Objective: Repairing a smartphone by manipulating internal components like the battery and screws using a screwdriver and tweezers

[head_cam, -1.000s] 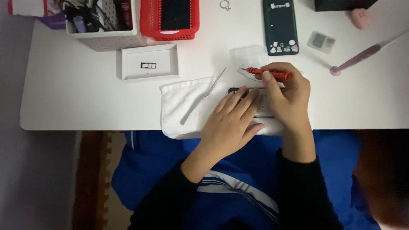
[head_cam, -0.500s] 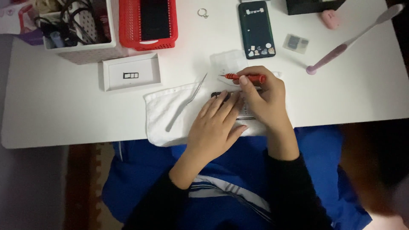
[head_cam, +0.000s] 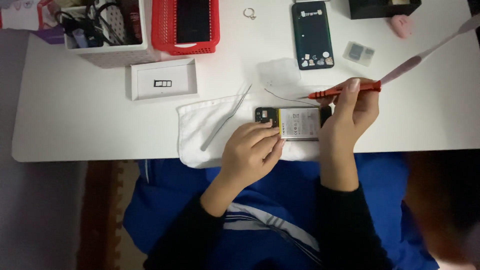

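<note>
An opened phone [head_cam: 295, 123] with its battery showing lies on a white cloth [head_cam: 197, 127] at the table's near edge. My left hand [head_cam: 250, 150] rests on the phone's left end, fingers curled against it. My right hand [head_cam: 352, 105] grips a red screwdriver [head_cam: 345, 90] held level above the phone's far right corner, its metal tip pointing left. Metal tweezers [head_cam: 225, 119] lie slanted on the cloth, left of the phone. A thin dark wire [head_cam: 282, 97] curves just beyond the phone.
A dark phone back cover [head_cam: 312, 34] lies farther back. A small white tray [head_cam: 162, 79] holds a card slot piece. A red basket [head_cam: 186, 25] and a white bin of cables [head_cam: 107, 30] stand at the back left. A pink-handled tool [head_cam: 425, 52], a small clear square part [head_cam: 359, 52] and a ring [head_cam: 249, 13] lie behind.
My hands have drawn apart, uncovering the phone and its battery. My right hand moved to the right with the screwdriver. The view shifted.
</note>
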